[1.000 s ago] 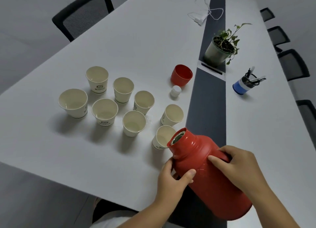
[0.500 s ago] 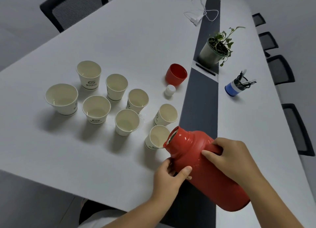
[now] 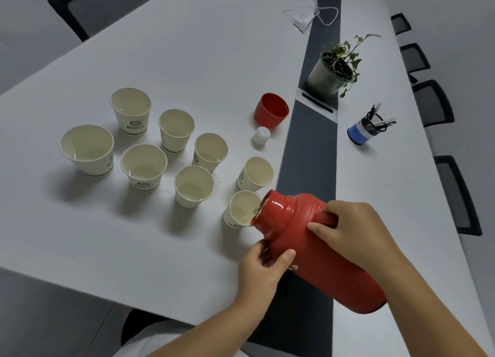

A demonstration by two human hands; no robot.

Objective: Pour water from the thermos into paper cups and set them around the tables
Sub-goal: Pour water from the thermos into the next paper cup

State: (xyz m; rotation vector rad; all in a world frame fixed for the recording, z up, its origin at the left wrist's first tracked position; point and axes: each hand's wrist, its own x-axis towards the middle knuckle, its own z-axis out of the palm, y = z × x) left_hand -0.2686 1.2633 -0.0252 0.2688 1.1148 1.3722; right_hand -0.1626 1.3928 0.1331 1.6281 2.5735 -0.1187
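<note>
While both hands (image 3: 353, 233) grip one thermos (image 3: 316, 252), eight paper cups (image 3: 144, 166) stand.

White tables (image 3: 187, 49) — black mesh chairs (image 3: 434, 102) alongside.

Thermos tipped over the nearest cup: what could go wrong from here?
1. The thermos mouth overhangs only the near rim of the nearest cup; water may miss or tip it.
2. Droplets already lie among the cups, so more spilling seems likely.
3. The left hand only steadies the neck; the load rests on the right hand.
</note>
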